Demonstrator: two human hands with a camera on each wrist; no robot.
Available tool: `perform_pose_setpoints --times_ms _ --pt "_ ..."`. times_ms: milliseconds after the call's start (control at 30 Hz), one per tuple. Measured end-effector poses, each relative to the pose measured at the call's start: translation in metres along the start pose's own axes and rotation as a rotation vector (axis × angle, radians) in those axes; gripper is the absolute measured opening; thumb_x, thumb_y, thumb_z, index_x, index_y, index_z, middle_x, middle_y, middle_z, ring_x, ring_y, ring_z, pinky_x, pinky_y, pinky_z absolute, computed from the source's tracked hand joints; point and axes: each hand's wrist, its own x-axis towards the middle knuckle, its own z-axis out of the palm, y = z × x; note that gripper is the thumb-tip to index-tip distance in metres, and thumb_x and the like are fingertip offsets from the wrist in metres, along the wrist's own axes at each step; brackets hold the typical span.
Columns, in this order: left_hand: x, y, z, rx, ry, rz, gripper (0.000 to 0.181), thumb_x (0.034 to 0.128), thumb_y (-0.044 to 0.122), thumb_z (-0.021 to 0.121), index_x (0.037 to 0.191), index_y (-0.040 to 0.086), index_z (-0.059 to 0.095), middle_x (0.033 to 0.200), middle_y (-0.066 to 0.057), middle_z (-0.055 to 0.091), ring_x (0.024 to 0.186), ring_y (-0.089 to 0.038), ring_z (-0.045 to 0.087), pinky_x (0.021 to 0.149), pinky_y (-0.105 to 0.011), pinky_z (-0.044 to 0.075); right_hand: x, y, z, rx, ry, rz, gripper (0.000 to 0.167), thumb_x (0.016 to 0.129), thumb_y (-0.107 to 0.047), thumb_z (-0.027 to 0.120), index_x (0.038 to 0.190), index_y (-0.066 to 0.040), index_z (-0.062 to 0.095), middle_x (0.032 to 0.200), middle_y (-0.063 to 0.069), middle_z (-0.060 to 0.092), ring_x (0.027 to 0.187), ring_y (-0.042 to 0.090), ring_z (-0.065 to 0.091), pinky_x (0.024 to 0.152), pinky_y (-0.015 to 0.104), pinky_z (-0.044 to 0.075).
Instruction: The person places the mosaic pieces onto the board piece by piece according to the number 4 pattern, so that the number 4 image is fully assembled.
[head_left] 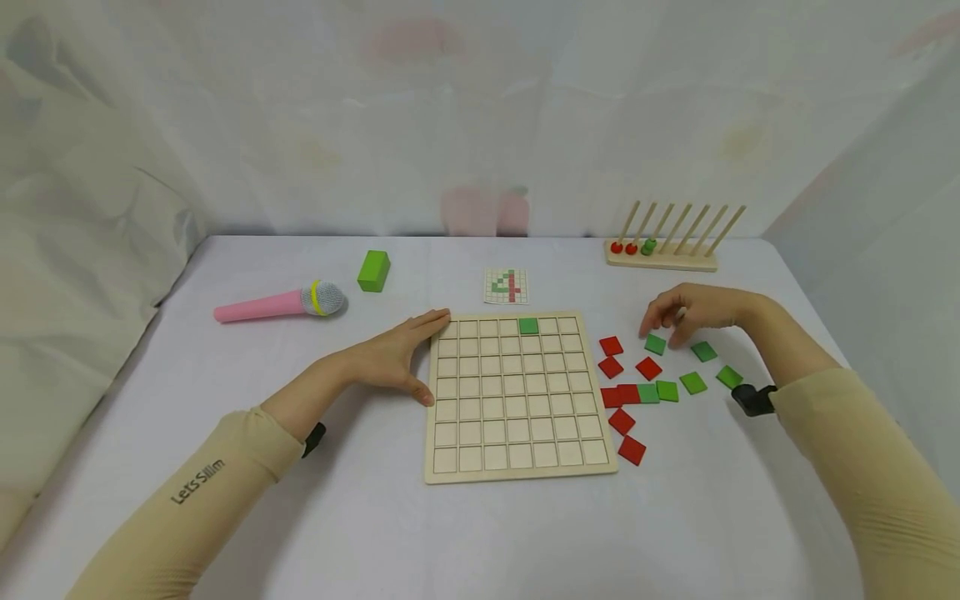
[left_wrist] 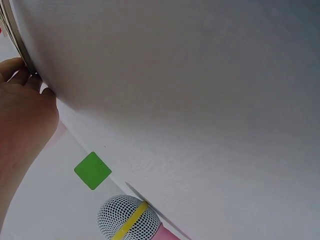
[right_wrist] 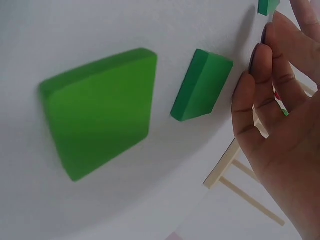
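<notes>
The left hand [head_left: 393, 354], thumb and fingers spread, touches the left edge of a pale wooden gridded board [head_left: 514, 384]. The right hand [head_left: 697, 308] is open, fingers loosely bent about a flat green square tile [head_left: 656, 344]; contact is hard to make out. Six such green tiles and seven flat red square tiles [head_left: 632, 451] lie beside the board's right edge; one more green sits in its top row. Nearer the white table's [head_left: 375, 542] far edge: one small printed card [head_left: 506, 286], one green block [head_left: 372, 272], one wooden peg stand [head_left: 660, 261] with indistinct green beads [head_left: 648, 247].

place: booth-like tabletop nook, room type unclear | signs: white-topped table [head_left: 352, 533], pale printed curtain [head_left: 300, 108] behind, side drapes [head_left: 82, 192] closing both sides
</notes>
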Motion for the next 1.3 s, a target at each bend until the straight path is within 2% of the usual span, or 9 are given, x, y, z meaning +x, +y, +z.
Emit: perform_pose_setpoints --times_ms 367,533,967,1133,1300 --pt "0.001 -0.001 0.001 0.002 -0.003 -0.006 0.132 0.06 0.044 0.092 0.159 0.008 0.013 0.17 -0.003 0.006 0.158 -0.029 0.003 0.127 -0.056 0.01 0.001 0.004 0.006 -0.045 0.033 0.004 0.032 0.075 -0.002 0.076 0.106 -0.009 0.074 0.111 0.01 0.061 0.098 0.019 0.047 0.084 0.028 0.045" --pt "0.001 0.0 0.0 -0.003 0.002 0.011 0.131 0.0604 0.043 0.092 0.159 0.006 0.014 0.169 -0.007 0.007 0.157 -0.032 0.004 0.126 -0.058 0.011 0.002 0.003 0.007 -0.051 0.043 0.019 0.031 0.075 -0.003 0.077 0.106 -0.009 0.075 0.109 0.009 0.06 0.098 0.02 0.046 0.083 0.028 0.045" --pt "-0.001 0.003 -0.001 -0.008 -0.003 -0.004 0.131 0.0609 0.042 0.092 0.159 0.007 0.014 0.17 -0.005 0.006 0.158 -0.03 0.003 0.126 -0.057 0.012 0.003 0.001 0.009 -0.086 0.069 0.025 0.026 0.077 -0.005 0.078 0.103 -0.011 0.074 0.107 0.008 0.058 0.098 0.021 0.046 0.081 0.028 0.045" --pt "-0.001 0.004 -0.001 -0.01 -0.002 -0.005 0.13 0.0611 0.042 0.092 0.159 0.008 0.014 0.17 -0.005 0.006 0.158 -0.03 0.003 0.126 -0.057 0.011 0.005 0.001 0.011 -0.099 0.09 0.041 0.024 0.077 -0.004 0.077 0.098 -0.008 0.068 0.097 0.008 0.058 0.091 0.021 0.046 0.076 0.029 0.044" --pt "-0.001 0.004 -0.001 -0.011 -0.003 -0.007 0.131 0.0608 0.043 0.092 0.159 0.007 0.014 0.17 -0.005 0.006 0.158 -0.03 0.003 0.126 -0.057 0.011 0.007 -0.002 0.011 -0.14 0.154 0.058 0.021 0.077 -0.007 0.078 0.092 -0.007 0.062 0.088 0.006 0.057 0.084 0.019 0.05 0.072 0.029 0.045"
